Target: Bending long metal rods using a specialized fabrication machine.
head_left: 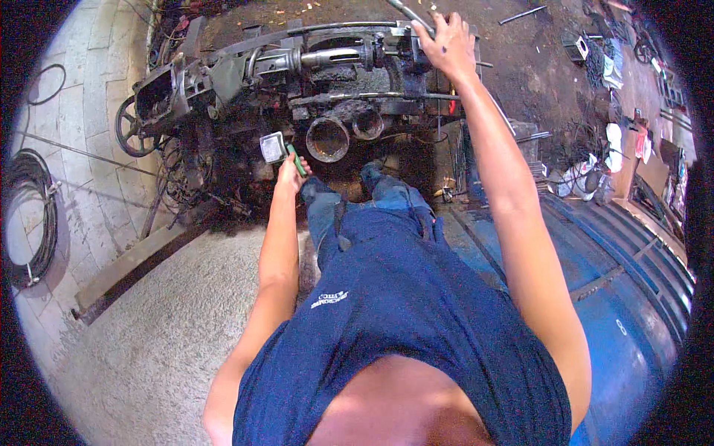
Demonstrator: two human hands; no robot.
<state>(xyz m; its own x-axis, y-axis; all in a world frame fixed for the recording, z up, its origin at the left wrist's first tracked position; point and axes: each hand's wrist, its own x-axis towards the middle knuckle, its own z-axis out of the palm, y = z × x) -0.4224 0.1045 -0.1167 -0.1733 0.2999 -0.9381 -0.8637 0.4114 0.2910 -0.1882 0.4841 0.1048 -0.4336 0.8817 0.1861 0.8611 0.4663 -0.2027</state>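
My left hand [292, 172] is closed around a slim green handle [296, 159] low in front of the machine. Right beside the fingers is a small, pale, square box-like piece [272, 148]; I cannot make out whether it is joined to the handle. My right arm reaches far forward, and the right hand [451, 49] is at the machine's far right end. A grey metal bar [409, 13] runs between its thumb and fingers. The greasy dark machine [297, 63] lies across the view, with a bright shaft and two open round tubes [327, 139] underneath.
A spoked handwheel [135, 128] sticks out at the machine's left. Coiled black hose [33, 215] lies on the left paving, near a metal beam [141, 260]. Blue ribbed sheet metal [602, 297] is to my right. Scattered parts and bags [595, 167] lie beyond.
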